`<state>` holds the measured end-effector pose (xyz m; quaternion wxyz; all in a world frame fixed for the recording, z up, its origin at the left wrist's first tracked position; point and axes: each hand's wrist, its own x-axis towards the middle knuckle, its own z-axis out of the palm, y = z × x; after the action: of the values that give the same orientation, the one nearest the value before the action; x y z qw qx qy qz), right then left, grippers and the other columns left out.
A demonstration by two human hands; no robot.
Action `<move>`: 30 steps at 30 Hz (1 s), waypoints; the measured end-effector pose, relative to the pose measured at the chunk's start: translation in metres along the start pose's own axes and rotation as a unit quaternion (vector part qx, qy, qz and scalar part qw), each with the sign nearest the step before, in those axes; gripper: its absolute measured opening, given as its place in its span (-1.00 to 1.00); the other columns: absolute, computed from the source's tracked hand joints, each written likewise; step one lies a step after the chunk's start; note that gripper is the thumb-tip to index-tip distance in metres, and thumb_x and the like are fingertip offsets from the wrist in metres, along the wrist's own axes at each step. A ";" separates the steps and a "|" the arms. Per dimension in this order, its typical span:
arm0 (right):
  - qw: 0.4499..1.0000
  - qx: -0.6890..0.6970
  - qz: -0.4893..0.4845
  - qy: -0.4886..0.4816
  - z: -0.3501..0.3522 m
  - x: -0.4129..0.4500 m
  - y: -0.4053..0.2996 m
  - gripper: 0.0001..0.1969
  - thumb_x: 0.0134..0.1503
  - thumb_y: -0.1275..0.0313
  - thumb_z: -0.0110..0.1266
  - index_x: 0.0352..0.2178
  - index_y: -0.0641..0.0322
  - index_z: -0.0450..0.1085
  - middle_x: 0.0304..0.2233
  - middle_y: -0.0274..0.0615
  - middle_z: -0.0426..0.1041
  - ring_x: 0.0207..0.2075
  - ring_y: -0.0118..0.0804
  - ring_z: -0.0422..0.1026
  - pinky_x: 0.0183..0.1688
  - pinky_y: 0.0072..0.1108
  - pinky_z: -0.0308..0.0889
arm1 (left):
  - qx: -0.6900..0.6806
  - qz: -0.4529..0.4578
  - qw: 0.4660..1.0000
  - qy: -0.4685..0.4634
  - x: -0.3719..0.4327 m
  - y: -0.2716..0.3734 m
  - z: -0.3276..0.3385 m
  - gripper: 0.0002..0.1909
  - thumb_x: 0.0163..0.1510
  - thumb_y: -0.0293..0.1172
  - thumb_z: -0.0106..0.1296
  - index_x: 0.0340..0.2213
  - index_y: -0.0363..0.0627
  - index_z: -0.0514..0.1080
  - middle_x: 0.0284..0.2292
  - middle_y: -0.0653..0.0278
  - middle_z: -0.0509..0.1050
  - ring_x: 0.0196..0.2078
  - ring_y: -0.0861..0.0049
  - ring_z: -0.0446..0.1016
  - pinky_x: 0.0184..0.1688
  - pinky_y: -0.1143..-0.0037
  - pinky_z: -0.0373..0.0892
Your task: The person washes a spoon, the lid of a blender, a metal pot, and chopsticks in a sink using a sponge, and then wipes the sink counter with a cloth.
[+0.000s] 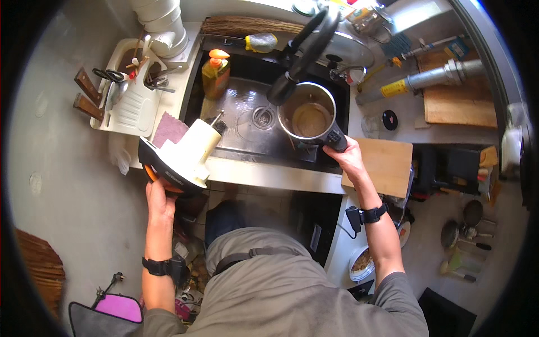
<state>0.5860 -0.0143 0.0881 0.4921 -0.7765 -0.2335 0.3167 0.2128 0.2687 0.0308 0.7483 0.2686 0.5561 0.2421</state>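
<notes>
My left hand grips the motor head of a soymilk maker or similar blender, near its black rim and orange part. Its cream-coloured body lies tilted, with a thin metal shaft and blade pointing toward the sink. My right hand is closed around the dark handle of a stainless steel jug. The jug is over the sink basin, its mouth facing up and cloudy brownish liquid inside. A black faucet arches over the basin, its head beside the jug's rim.
An orange-pump soap bottle stands at the sink's left, near a purple cloth. A white rack holds knives and scissors at far left. To the right are a wooden board, a metal pipe and a glass jar.
</notes>
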 end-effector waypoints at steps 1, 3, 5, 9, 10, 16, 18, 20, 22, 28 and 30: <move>1.000 -0.016 -0.011 -0.015 0.004 0.011 0.009 -0.69 -0.10 0.57 0.22 -0.25 0.30 0.43 -0.35 -0.43 0.46 -0.30 -0.59 0.35 -0.17 -0.67 0.28 | -0.001 -0.003 1.000 0.004 0.005 0.003 0.003 -0.79 -0.09 -0.53 -0.14 -0.33 -0.18 0.34 -0.49 0.25 0.41 -0.50 0.41 0.43 -0.48 0.42 0.38; 0.999 -0.009 -0.001 -0.034 0.016 0.030 0.020 -0.70 -0.10 0.55 0.22 -0.26 0.29 0.43 -0.35 -0.43 0.46 -0.30 -0.60 0.35 -0.17 -0.68 0.28 | -0.023 -0.012 0.999 0.039 0.009 0.009 0.013 -0.80 -0.09 -0.54 -0.15 -0.34 -0.19 0.34 -0.51 0.24 0.41 -0.53 0.40 0.42 -0.50 0.44 0.37; 0.999 -0.021 0.009 -0.045 0.027 0.039 0.032 -0.72 -0.10 0.55 0.22 -0.27 0.29 0.43 -0.37 -0.44 0.46 -0.31 -0.61 0.35 -0.19 -0.68 0.29 | 0.002 -0.018 0.999 0.037 0.013 0.012 0.014 -0.79 -0.07 -0.54 -0.16 -0.32 -0.20 0.34 -0.49 0.22 0.42 -0.52 0.39 0.43 -0.50 0.44 0.37; 0.997 -0.040 0.015 -0.062 0.044 0.050 0.046 -0.75 -0.13 0.51 0.24 -0.34 0.31 0.43 -0.46 -0.46 0.43 -0.40 -0.62 0.31 -0.29 -0.69 0.28 | 0.010 -0.022 0.998 0.056 0.018 0.018 0.021 -0.76 -0.06 -0.55 -0.15 -0.28 -0.21 0.34 -0.45 0.20 0.45 -0.48 0.39 0.44 -0.46 0.44 0.38; 0.997 -0.038 0.019 -0.064 0.049 0.052 0.047 -0.75 -0.13 0.51 0.24 -0.34 0.31 0.43 -0.46 -0.46 0.43 -0.40 -0.62 0.31 -0.29 -0.69 0.28 | 0.008 -0.022 0.998 0.061 0.020 0.019 0.023 -0.75 -0.06 -0.56 -0.14 -0.26 -0.21 0.33 -0.45 0.19 0.45 -0.47 0.39 0.45 -0.46 0.44 0.39; 0.993 -0.076 0.057 -0.066 0.053 0.058 0.046 -0.76 -0.16 0.47 0.25 -0.41 0.32 0.41 -0.49 -0.39 0.44 -0.43 -0.61 0.32 -0.32 -0.68 0.28 | -0.011 -0.026 0.995 0.095 0.023 0.025 0.043 -0.74 -0.07 -0.58 -0.13 -0.26 -0.21 0.33 -0.46 0.19 0.45 -0.47 0.38 0.45 -0.48 0.45 0.39; 0.994 -0.083 0.040 -0.064 0.050 0.059 0.052 -0.75 -0.17 0.47 0.25 -0.40 0.32 0.41 -0.49 -0.34 0.44 -0.43 -0.55 0.34 -0.32 -0.65 0.28 | -0.004 -0.030 0.996 0.086 0.026 0.023 0.041 -0.74 -0.07 -0.58 -0.13 -0.26 -0.21 0.33 -0.46 0.19 0.45 -0.46 0.38 0.46 -0.47 0.44 0.39; 0.994 -0.091 0.023 -0.060 0.048 0.058 0.056 -0.74 -0.18 0.47 0.25 -0.40 0.32 0.41 -0.49 -0.29 0.44 -0.43 -0.49 0.36 -0.31 -0.62 0.29 | 0.003 -0.035 0.996 0.076 0.028 0.022 0.041 -0.74 -0.07 -0.58 -0.12 -0.26 -0.21 0.33 -0.46 0.18 0.45 -0.46 0.37 0.46 -0.45 0.44 0.40; 0.984 -0.165 -0.033 -0.065 0.046 0.058 0.058 -0.73 -0.20 0.48 0.25 -0.40 0.31 0.41 -0.49 -0.21 0.43 -0.42 -0.32 0.37 -0.29 -0.53 0.29 | 0.002 -0.030 0.996 0.085 0.030 0.022 0.044 -0.74 -0.07 -0.57 -0.12 -0.25 -0.22 0.33 -0.46 0.18 0.45 -0.45 0.36 0.46 -0.43 0.42 0.40; 0.990 -0.117 -0.042 -0.074 0.043 0.063 0.057 -0.74 -0.22 0.52 0.24 -0.40 0.29 0.43 -0.47 -0.20 0.43 -0.39 -0.26 0.37 -0.26 -0.51 0.28 | -0.009 -0.032 0.994 0.101 0.031 0.018 0.049 -0.73 -0.05 -0.56 -0.12 -0.23 -0.23 0.33 -0.38 0.15 0.46 -0.36 0.33 0.47 -0.38 0.39 0.41; 0.994 -0.070 -0.028 -0.073 0.047 0.068 0.069 -0.73 -0.22 0.53 0.24 -0.39 0.29 0.43 -0.46 -0.20 0.43 -0.38 -0.25 0.37 -0.25 -0.51 0.28 | -0.006 -0.032 0.995 0.097 0.029 0.018 0.049 -0.72 -0.04 -0.56 -0.12 -0.21 -0.23 0.32 -0.35 0.14 0.45 -0.32 0.32 0.46 -0.34 0.37 0.41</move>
<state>0.6027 0.0328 -0.0071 0.4266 -0.7770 -0.3126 0.3414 0.2661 0.2952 0.0343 0.6996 0.2213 0.6331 0.2464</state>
